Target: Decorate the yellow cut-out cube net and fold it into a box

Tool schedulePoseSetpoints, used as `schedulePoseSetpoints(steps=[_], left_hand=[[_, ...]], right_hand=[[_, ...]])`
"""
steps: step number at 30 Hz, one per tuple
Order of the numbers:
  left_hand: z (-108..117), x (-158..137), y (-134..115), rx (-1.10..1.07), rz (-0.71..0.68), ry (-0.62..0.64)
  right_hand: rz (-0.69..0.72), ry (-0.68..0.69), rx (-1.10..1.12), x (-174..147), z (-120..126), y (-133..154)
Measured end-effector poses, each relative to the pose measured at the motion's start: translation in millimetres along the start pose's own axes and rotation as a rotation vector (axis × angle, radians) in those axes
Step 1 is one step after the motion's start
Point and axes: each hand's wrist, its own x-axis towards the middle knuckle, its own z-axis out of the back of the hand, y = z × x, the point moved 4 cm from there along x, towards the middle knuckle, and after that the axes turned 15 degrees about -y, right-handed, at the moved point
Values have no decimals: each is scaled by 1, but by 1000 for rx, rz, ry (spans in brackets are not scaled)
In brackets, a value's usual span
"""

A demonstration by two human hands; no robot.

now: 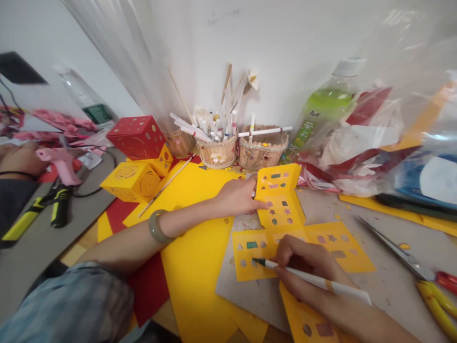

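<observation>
An unfolded yellow paper box, with panels pierced by small stars, circles and rectangles, lies on a grey board. My left hand pinches the edge of its raised upper panel; the thumb lies on the front and the other fingers are partly hidden behind. In my right hand is a white marker with a dark green tip, held like a pen. That tip touches the left panel near a star-shaped hole. A rectangle above it shows green, and some other holes look pink or grey.
Scissors lie open at right. Behind stand baskets of markers and a green drink bottle. At left are red and yellow boxes, a pink glue gun and another person's hand. Yellow sheets lie underneath.
</observation>
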Motion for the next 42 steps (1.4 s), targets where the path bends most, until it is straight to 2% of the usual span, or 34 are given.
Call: schedulePoseSetpoints(steps=[3,7,15,24,30,35,42], left_hand=[[0,0,0,-10,-7,-5],[0,0,0,-17,-20,0],[0,-1,1,-18,37,-10],[-1,0,1,-31,-26,-13],[0,0,0,-32,-42,-18],[-2,0,1,-22,-23,-15],[-2,1,1,-18,-29,-11]], right_hand=[[1,-26,33,0,-1,0],[-14,13,15,0,-2,2],[18,29,-32,0,-1,10],[-2,56,-42,0,-3,8],[63,-33,-30,0,-2,9],[60,52,-79,0,-1,10],[30,86,-56,0,-2,4]])
